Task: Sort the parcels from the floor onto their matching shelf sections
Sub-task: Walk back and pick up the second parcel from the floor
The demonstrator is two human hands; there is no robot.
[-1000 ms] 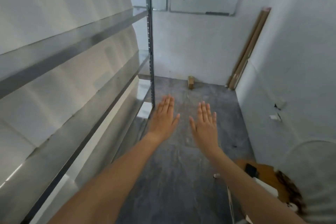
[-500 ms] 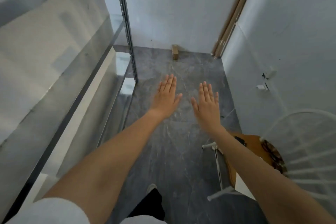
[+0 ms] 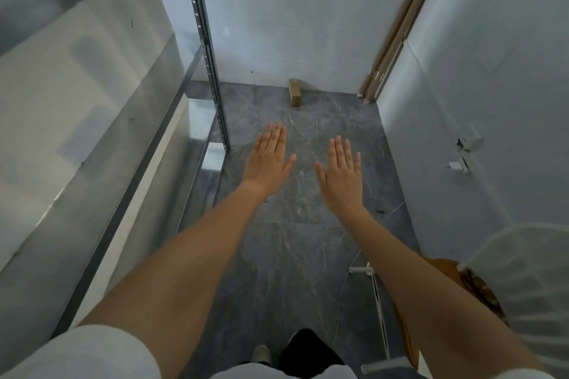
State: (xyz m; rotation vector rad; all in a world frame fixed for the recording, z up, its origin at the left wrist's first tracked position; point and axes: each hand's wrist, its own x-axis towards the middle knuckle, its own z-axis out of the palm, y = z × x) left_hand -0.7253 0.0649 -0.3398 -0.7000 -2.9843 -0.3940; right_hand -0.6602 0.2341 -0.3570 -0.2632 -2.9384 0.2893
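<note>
Both arms are stretched forward over the grey floor point(image 3: 295, 255). The left hand point(image 3: 268, 160) and the right hand point(image 3: 340, 169) are held flat, palms down, fingers straight and spread a little; nothing is gripped by either, and they are kept a little apart from each other.

Only one parcel point(image 3: 295, 92) can be seen: a small brown box that lies at the far edge of the floor, touching or almost touching the back wall, well apart from both hands. The metal shelf unit point(image 3: 172, 108) runs along the left edge of the floor, and its boards that are visible look bare.

The step in hand is judged to be the approach, before any pick-up is made. For the next move, the far edge of the floor must be reached, the body must be bent down, and the box must be taken, probably with one hand only. Which shelf section matches it cannot be told from here, as no label can be read.
</note>
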